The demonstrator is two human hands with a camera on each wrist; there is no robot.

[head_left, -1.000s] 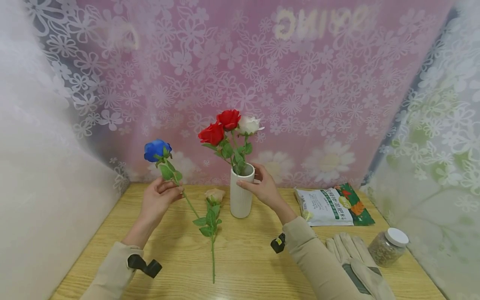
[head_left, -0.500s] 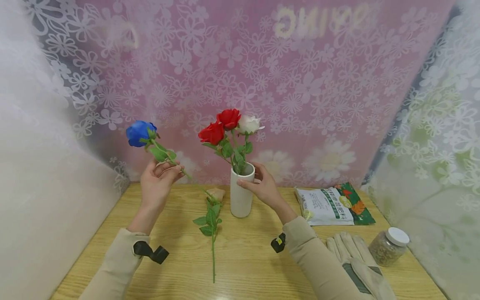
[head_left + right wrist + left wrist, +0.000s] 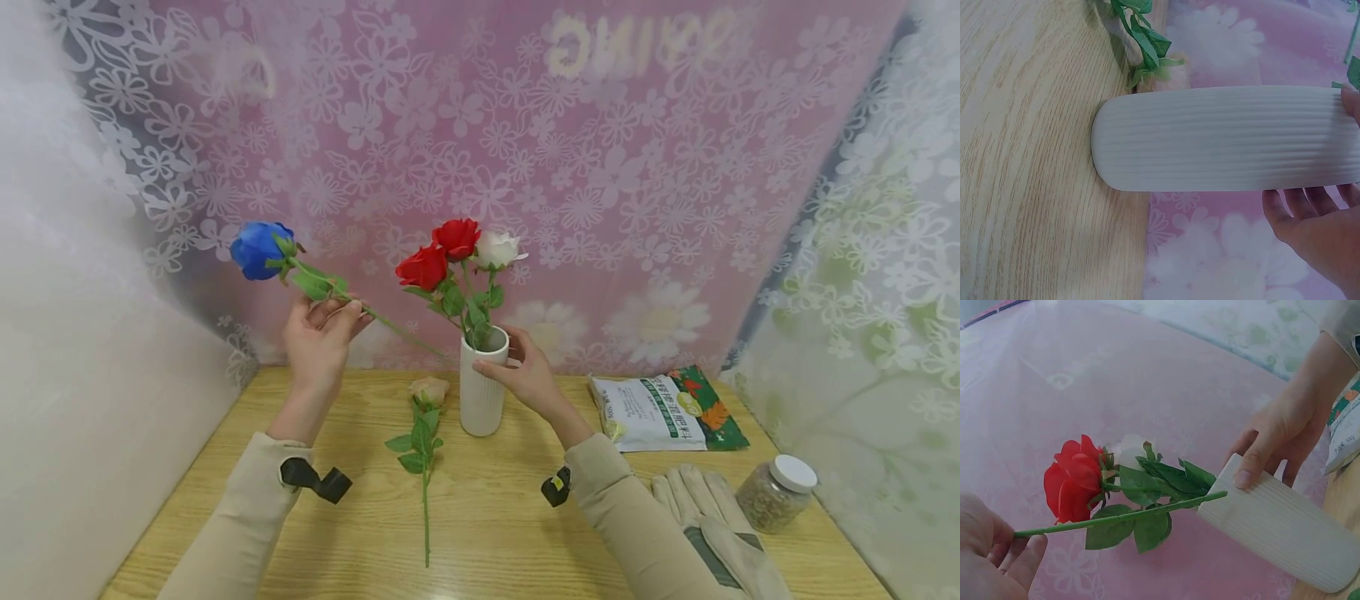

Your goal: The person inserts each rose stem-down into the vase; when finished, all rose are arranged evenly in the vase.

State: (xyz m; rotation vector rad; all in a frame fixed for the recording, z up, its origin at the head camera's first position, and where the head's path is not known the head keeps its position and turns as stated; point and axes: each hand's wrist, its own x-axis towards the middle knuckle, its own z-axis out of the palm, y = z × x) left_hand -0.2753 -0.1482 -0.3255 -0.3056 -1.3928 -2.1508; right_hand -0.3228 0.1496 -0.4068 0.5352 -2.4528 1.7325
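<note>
My left hand (image 3: 321,340) pinches the green stem of a blue rose (image 3: 262,250), its bloom tilted up to the left. The stem's lower end slants down to the right, near the rim of a white ribbed vase (image 3: 482,392). In the left wrist view the stem tip (image 3: 1222,495) appears beside the vase's mouth; whether it touches cannot be told. My right hand (image 3: 525,373) grips the vase near its top, thumb in front. Two red roses (image 3: 423,267) and a white rose (image 3: 498,249) stand in the vase, which is upright on the table.
A peach rose (image 3: 429,392) lies on the wooden table (image 3: 360,517) left of the vase. At the right are a fertilizer bag (image 3: 660,412), a pair of gloves (image 3: 712,525) and a lidded jar (image 3: 777,493). A pink flowered curtain (image 3: 480,150) hangs behind.
The blue rose has tilted left and risen, and its stem end has swung up toward the vase rim. My left hand has moved up slightly; the right hand and vase have stayed put.
</note>
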